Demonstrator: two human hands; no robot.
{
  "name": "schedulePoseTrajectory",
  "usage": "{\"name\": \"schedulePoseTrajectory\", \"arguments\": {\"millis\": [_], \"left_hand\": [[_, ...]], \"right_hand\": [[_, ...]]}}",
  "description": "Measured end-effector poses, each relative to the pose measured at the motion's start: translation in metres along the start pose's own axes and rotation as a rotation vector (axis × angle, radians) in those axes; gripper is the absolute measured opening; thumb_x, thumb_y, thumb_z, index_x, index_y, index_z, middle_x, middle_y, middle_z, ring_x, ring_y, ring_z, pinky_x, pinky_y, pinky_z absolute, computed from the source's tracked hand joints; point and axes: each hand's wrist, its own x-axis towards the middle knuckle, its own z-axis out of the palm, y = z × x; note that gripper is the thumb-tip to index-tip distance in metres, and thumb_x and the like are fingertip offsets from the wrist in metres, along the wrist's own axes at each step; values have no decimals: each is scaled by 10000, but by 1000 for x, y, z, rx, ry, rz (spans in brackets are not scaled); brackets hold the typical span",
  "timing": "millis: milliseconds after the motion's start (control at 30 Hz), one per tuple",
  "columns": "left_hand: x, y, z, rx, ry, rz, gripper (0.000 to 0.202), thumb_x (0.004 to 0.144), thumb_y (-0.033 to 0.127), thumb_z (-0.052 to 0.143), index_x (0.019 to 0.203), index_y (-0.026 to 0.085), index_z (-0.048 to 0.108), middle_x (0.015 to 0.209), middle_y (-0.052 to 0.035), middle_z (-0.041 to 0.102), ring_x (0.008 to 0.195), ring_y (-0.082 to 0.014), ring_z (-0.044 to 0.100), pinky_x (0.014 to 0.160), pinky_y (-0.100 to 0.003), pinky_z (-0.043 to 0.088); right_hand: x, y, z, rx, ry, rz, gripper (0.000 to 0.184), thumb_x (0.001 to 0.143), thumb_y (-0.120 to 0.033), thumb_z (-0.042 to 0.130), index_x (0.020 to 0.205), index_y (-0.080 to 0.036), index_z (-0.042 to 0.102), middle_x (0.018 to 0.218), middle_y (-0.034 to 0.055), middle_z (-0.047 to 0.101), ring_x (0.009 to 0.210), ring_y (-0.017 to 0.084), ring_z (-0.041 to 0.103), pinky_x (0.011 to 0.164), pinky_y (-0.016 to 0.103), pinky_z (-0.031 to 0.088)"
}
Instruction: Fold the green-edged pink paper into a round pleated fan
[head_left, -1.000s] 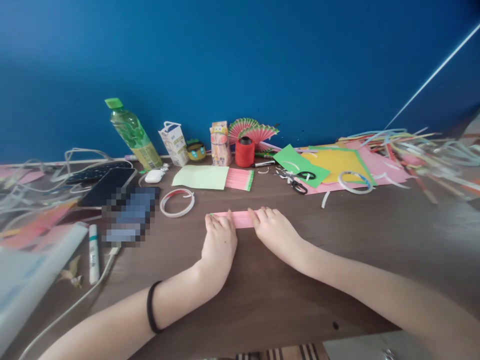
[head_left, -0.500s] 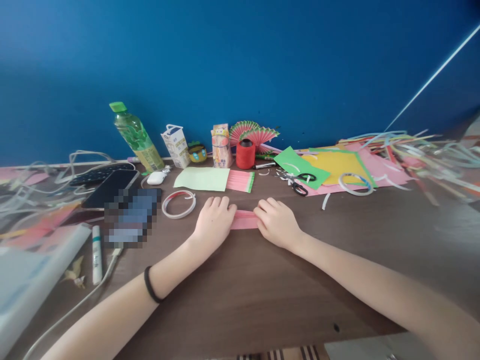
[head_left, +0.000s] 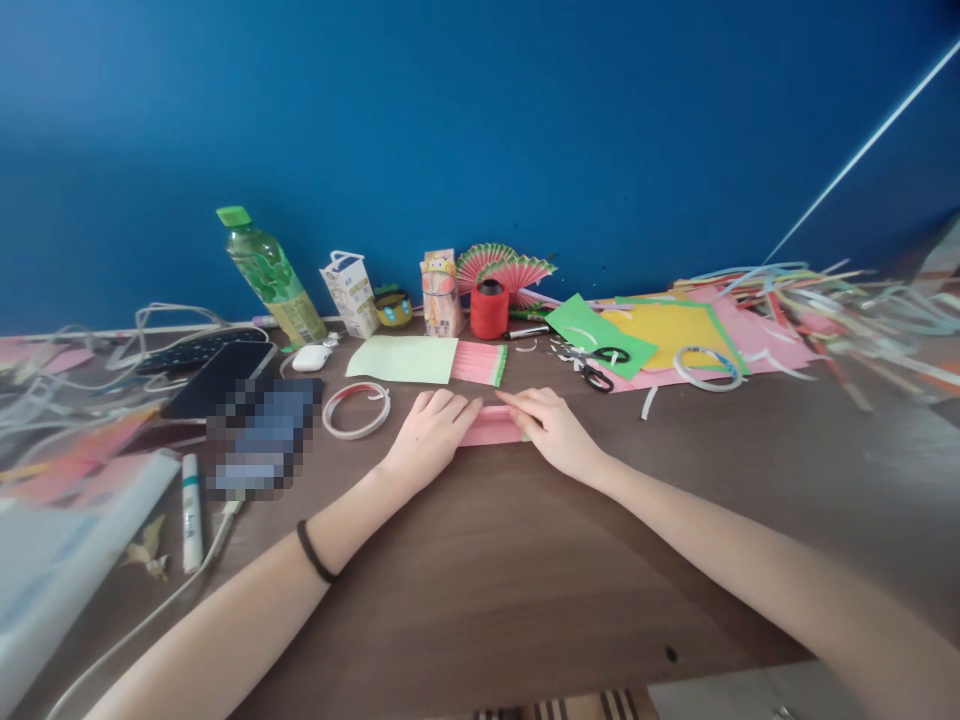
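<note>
A strip of pink pleated paper (head_left: 491, 430) lies on the brown desk between my hands, with narrow folds along its far edge. My left hand (head_left: 431, 430) grips its left part, fingers bent over the folds. My right hand (head_left: 559, 432) holds the right part, its fingers reaching inward along the folded edge; a bit of green shows at that end. The fingertips of both hands nearly meet at the far edge. My thumbs are mostly hidden. Just beyond lies another pleated pink paper (head_left: 480, 362) with a green edge, partly under a pale green sheet (head_left: 401, 359).
A tape roll (head_left: 356, 411) lies left of my hands, near a phone (head_left: 274, 435) and a marker (head_left: 192, 515). Scissors (head_left: 598, 378) rest by coloured paper (head_left: 675, 335) on the right. A green bottle (head_left: 270, 275), red thread spool (head_left: 489, 310) and paper fans (head_left: 517, 270) stand along the wall.
My right hand's fingers have straightened and slid inward toward my left hand along the folded edge. The pink paper sits slightly farther from me, and more of it shows.
</note>
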Motion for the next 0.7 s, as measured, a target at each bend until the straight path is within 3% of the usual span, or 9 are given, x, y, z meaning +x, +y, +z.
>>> {"name": "schedulePoseTrajectory", "arguments": {"millis": [200,333,433,533,700], "left_hand": [[-1,1,4,14,13,-20,477,847,52,322,1290,181,440,975,-94,570,865,-191,521,779,-329,419],[-1,0,7,-23,34,-34,419,872,111,337,1273,144,454,960,-105,557,853,-193,521,760,-327,421],[-1,-3,7,-109,56,-50,363,881,112,336,1192,128,523,945,-90,577,852,-179,514,776,-302,419],[1,-7,4,-204,85,-122,264,889,177,377,998,148,617,876,-59,603,822,-169,514,774,-285,418],[5,-11,-7,-234,168,-243,211,876,224,421,802,158,607,804,-52,594,777,-167,506,721,-275,414]], "right_hand": [[1,2,0,-9,9,-2,286,888,-211,454,1121,-203,619,904,54,631,859,167,498,822,322,398],[0,4,1,36,30,-13,260,862,-148,484,1055,-195,652,834,38,612,823,150,507,800,287,415],[2,7,-1,79,55,-20,212,848,-151,513,995,-167,665,809,34,612,810,147,515,772,269,420],[7,11,-6,69,106,-31,121,817,-168,567,881,-151,668,781,30,620,779,149,518,732,262,416],[13,14,-16,-39,280,-214,127,844,-225,537,803,-150,631,794,49,619,780,160,514,743,295,400]]}}
